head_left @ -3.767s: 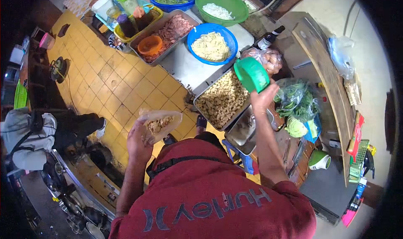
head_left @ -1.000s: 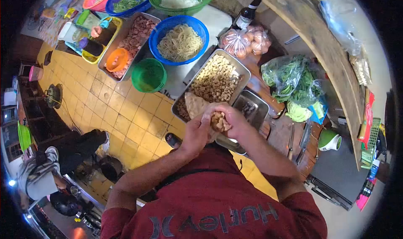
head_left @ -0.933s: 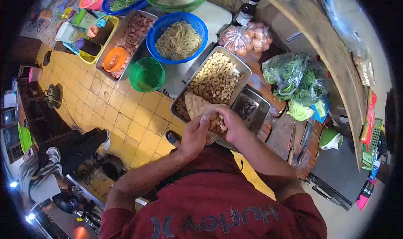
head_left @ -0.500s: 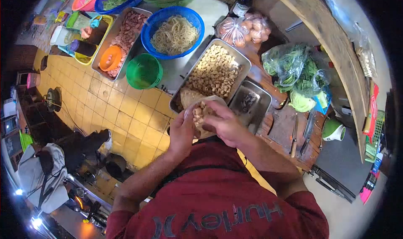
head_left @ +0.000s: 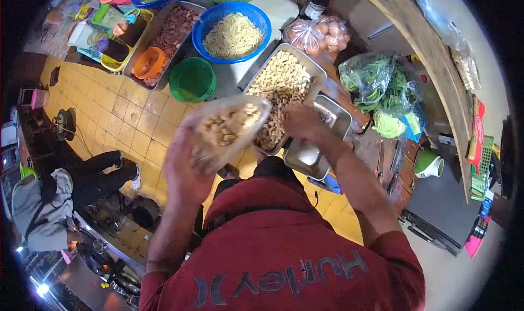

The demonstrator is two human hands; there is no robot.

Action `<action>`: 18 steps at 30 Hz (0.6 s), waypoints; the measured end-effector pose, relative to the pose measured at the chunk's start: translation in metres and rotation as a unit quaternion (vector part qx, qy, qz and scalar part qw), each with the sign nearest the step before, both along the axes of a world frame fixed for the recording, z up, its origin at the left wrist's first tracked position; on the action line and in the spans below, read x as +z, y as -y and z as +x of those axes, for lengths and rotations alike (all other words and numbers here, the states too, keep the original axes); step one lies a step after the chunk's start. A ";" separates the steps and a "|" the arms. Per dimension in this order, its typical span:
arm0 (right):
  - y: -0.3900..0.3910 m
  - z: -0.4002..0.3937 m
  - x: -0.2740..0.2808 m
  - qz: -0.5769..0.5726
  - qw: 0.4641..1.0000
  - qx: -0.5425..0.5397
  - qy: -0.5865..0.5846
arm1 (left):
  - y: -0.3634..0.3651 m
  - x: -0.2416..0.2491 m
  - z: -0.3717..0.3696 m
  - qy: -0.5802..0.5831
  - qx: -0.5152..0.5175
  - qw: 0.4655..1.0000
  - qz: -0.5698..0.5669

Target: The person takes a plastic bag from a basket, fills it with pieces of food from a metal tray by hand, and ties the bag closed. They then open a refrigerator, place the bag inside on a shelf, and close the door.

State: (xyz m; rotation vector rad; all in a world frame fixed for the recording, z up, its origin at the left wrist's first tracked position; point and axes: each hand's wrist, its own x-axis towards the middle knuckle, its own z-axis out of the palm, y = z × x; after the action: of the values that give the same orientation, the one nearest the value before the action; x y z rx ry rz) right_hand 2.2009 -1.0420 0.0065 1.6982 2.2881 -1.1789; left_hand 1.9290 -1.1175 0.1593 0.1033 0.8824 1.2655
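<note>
A clear plastic bag [head_left: 232,128], partly filled with pale beige cubed pieces, is tilted in my left hand [head_left: 185,161]. My left fingers wrap its lower side, and its mouth faces the tray. My right hand [head_left: 307,124] is over the right edge of a metal tray [head_left: 322,77] full of small cubed food pieces [head_left: 284,73]. Motion blur hides how my right fingers are set. Pale pieces fill the far part of the tray and browner ones the near part. Below my right wrist sits a smaller metal tray [head_left: 344,126] with something white inside.
A blue basket of noodles [head_left: 233,35], a green basket [head_left: 192,81] and a tray of chopped meat [head_left: 173,30] stand to the left. Bagged greens [head_left: 382,84], bagged eggs [head_left: 322,34] and a knife [head_left: 380,158] are on the right. Another person [head_left: 46,202] is at lower left.
The bag, held at its mouth by both hands before, has moved up and left in my left hand. My right hand has left it and moved right to the tray.
</note>
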 end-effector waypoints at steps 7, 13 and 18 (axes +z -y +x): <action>0.029 -0.053 -0.050 0.186 0.931 0.067 0.306 | 0.016 0.014 -0.041 -0.163 0.121 0.979 -0.029; 0.031 -0.065 -0.072 0.204 0.931 0.023 0.300 | 0.029 -0.017 -0.074 -0.140 0.102 0.978 0.111; 0.024 -0.061 -0.095 0.107 0.966 0.045 0.232 | 0.046 -0.039 -0.077 -0.116 0.146 0.982 0.015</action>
State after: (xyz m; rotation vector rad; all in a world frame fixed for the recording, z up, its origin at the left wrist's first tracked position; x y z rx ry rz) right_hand 2.1396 -1.0656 -0.0882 1.6868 2.2168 -0.4595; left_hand 1.8517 -1.1632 0.1201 0.1519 1.1082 1.5624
